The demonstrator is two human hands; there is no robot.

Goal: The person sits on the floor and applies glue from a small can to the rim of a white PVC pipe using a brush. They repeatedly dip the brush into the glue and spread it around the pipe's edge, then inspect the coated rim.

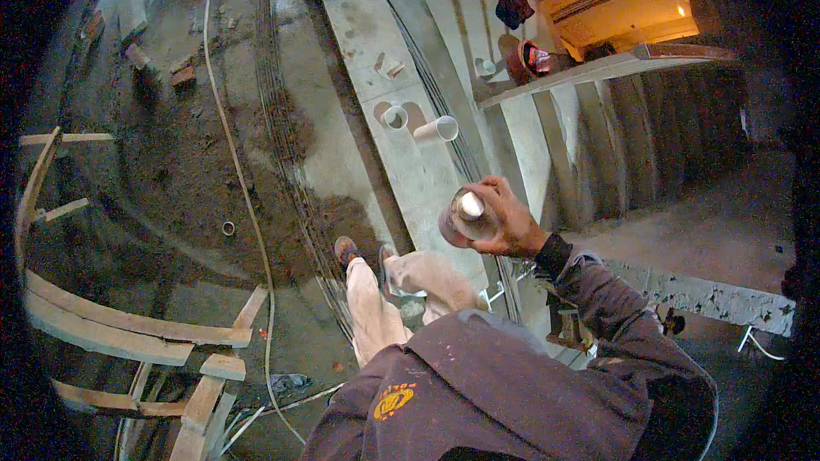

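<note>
My right hand is closed round a squat, round greyish container with a short white piece at its top; exactly what it is I cannot make out. It is held over the pale concrete ledge in the middle of the view. A short white pipe and a smaller white fitting lie on that ledge beyond my hand. My left hand is not in view. Below, my feet and legs show beside the ledge.
Curved wooden boards stand at lower left. A long hose crosses the muddy floor, with scattered bricks at upper left. Dark cables run along the ledge. A raised shelf holds dark bundles beside an orange-lit opening at upper right.
</note>
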